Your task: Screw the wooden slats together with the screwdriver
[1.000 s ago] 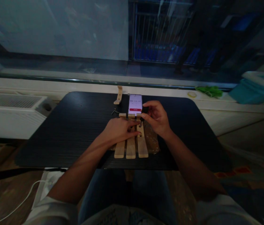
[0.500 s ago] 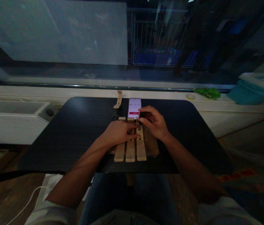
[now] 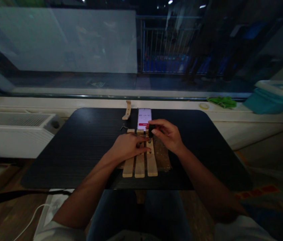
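Note:
Three pale wooden slats (image 3: 139,165) lie side by side on a dark table (image 3: 81,147), joined to a crosspiece at their far end. My left hand (image 3: 127,147) lies flat on the slats with its fingers stretched out, pressing them down. Just right of it my right hand (image 3: 166,134) is closed around a small black tool (image 3: 151,131), which stands upright on the right slat. A phone (image 3: 144,119) with a lit screen lies just beyond the slats.
A loose curved wooden piece (image 3: 127,111) lies at the table's far edge, with small dark screws (image 3: 123,127) near it. A clear plastic bag (image 3: 162,154) lies under the slats. On the sill are a green cloth (image 3: 221,101) and a teal box (image 3: 274,97). A radiator (image 3: 13,132) stands at left.
The view has tilted up a little, so everything sits lower in the picture. My right hand has shifted slightly on the tool. The left hand stays pressed on the slats.

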`<state>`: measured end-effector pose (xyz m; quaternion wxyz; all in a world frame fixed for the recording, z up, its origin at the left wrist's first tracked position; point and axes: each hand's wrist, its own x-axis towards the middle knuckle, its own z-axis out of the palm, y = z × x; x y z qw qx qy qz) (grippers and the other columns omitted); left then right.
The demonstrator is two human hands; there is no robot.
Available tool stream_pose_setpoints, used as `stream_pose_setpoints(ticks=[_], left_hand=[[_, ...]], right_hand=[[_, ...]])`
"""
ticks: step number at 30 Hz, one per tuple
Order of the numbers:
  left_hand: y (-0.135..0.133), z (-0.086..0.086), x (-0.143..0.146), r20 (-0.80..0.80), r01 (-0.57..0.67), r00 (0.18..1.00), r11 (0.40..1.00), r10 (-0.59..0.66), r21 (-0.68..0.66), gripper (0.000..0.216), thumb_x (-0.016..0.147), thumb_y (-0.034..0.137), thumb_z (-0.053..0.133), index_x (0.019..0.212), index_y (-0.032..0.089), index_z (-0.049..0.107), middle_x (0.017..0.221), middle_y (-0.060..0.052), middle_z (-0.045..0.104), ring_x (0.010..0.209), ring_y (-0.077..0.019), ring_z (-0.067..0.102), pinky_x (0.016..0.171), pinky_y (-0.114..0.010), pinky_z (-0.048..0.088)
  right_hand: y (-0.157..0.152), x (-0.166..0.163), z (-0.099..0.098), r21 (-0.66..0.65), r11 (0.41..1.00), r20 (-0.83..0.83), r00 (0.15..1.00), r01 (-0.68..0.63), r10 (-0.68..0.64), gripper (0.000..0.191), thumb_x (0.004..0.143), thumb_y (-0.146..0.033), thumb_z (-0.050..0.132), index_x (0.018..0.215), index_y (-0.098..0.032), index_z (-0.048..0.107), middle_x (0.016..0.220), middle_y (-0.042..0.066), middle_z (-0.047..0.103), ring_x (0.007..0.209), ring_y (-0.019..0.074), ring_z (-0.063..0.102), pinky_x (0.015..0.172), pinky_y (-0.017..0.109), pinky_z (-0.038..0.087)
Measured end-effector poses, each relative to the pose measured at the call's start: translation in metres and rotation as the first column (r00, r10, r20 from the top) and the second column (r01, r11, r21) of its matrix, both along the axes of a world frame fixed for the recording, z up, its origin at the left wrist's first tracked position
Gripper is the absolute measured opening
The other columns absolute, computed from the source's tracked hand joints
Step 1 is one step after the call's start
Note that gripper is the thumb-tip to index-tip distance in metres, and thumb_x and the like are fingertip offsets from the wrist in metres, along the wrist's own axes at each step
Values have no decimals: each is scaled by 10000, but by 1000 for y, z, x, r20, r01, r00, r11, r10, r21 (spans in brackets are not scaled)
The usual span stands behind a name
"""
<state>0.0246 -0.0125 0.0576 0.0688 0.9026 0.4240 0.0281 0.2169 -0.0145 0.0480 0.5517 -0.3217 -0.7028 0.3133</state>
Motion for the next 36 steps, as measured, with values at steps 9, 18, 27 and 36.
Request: stream_pose_setpoints(ticks=[9,18,27,36], left_hand=[[-5,8,1,-44,-49,998,997,46,-57,436,892,566,502,1210,308,653,1056,-52,727,928,-271,688,768,-377,543],[-6,2,0,-23,-31,999,999,31,-21,463,897,597,469,1224,319,643,1144,-49,706,981,-273,679,783,-376,543],[-6,7,1,-54,-63,997,996,60,-63,452,895,580,481,1239,328,632,1103,-54,720,975,-291,680,782,-396,544],[-7,5,2,-41,-66,997,996,64,-56,462,899,576,480,1299,367,579,1168,-54,699,996,-296,679,799,-409,543]], right_hand=[[-3,-4,3,100,995,-21,1000,-7,9,198,819,-267,676,1012,-300,651,817,-24,612,646,105,484,575,249,400],[-3,-5,0,157,987,-11,999,39,-37,220,823,-229,666,1017,-330,650,889,-20,635,678,119,500,571,264,408],[-7,4,7,106,988,101,990,-112,101,278,909,-257,536,1169,-302,623,1094,25,696,899,149,637,741,317,500],[-3,7,3,68,998,91,996,-9,3,269,867,-333,604,1130,-317,656,857,-7,692,692,127,593,626,292,494]])
